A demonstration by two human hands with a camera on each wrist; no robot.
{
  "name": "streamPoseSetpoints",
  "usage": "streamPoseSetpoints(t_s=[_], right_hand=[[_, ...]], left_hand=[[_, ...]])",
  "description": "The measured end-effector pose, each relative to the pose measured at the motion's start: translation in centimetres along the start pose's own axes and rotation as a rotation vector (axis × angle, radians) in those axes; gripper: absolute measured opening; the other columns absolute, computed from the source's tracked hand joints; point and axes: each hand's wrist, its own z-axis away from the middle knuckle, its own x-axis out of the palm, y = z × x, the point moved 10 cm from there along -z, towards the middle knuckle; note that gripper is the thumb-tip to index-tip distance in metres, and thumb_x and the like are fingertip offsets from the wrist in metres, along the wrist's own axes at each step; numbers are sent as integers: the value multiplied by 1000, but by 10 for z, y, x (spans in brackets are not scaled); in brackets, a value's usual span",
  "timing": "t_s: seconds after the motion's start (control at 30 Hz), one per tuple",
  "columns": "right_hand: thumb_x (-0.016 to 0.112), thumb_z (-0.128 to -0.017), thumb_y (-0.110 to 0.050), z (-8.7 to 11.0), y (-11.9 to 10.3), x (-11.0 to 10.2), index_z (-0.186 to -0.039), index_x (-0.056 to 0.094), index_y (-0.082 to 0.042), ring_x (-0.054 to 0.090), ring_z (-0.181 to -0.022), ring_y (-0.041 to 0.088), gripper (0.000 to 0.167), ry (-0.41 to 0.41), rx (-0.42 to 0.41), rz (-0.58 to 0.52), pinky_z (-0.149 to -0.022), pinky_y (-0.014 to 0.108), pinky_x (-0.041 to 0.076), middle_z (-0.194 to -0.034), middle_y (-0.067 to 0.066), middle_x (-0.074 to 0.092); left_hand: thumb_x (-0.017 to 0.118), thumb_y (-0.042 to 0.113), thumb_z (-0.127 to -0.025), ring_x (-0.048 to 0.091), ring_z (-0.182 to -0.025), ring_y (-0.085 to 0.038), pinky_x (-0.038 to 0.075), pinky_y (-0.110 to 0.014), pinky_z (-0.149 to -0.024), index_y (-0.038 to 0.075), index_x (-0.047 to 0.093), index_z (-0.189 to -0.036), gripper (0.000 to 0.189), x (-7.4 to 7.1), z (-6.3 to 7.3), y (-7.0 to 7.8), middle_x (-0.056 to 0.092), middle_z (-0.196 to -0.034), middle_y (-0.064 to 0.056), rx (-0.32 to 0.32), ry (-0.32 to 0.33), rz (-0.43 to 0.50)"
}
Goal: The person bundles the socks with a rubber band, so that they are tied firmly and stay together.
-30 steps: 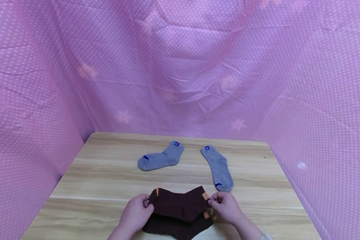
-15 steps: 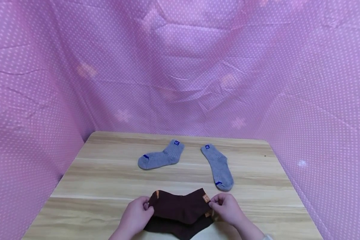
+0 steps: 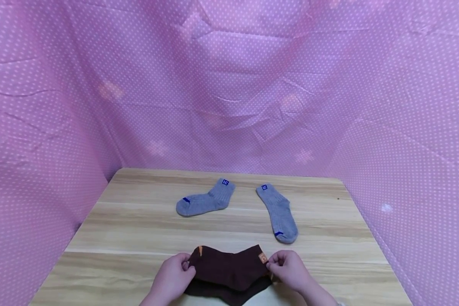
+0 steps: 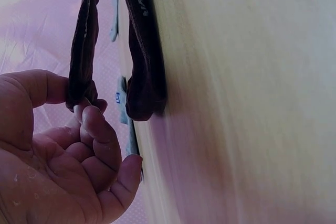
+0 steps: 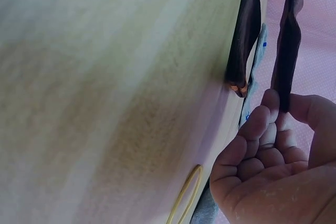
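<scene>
Stretched between both hands is a dark brown sock (image 3: 229,265) with an orange toe mark and an orange label at its cuff. My left hand (image 3: 173,274) pinches the toe end, and my right hand (image 3: 290,270) pinches the cuff edge by the label. Under it a second dark brown sock (image 3: 229,293) lies on the table, partly covered in the head view. Both wrist views show a gap between the held sock (image 4: 84,40) and the lower sock (image 4: 147,72). The left hand's other fingers curl loosely below the pinch.
Two grey socks with blue labels lie farther back on the wooden table (image 3: 130,221), a left one (image 3: 206,202) and a right one (image 3: 279,214). A thin yellow loop (image 5: 197,177) lies near the right hand. Pink dotted cloth (image 3: 229,106) surrounds the table's back and sides.
Both hands have brought the held brown sock slightly down and toward the person. It now overlaps more of the lower sock and hides that sock's orange label. The grey socks stay put.
</scene>
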Motion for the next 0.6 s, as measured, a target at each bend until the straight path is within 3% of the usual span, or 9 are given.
streamPoseSetpoints(t_s=[0.6], right_hand=[[74,-89,1,4,7,6,-84,71,1,53,-55,2,5,-35,-10,-14,-49,19,41,-67,-5,62]], left_hand=[[69,11,-82,54,-76,-13,48,-35,-74,4,75,-111,30,5,2,-4,56,-77,6,-25,-34,-12]])
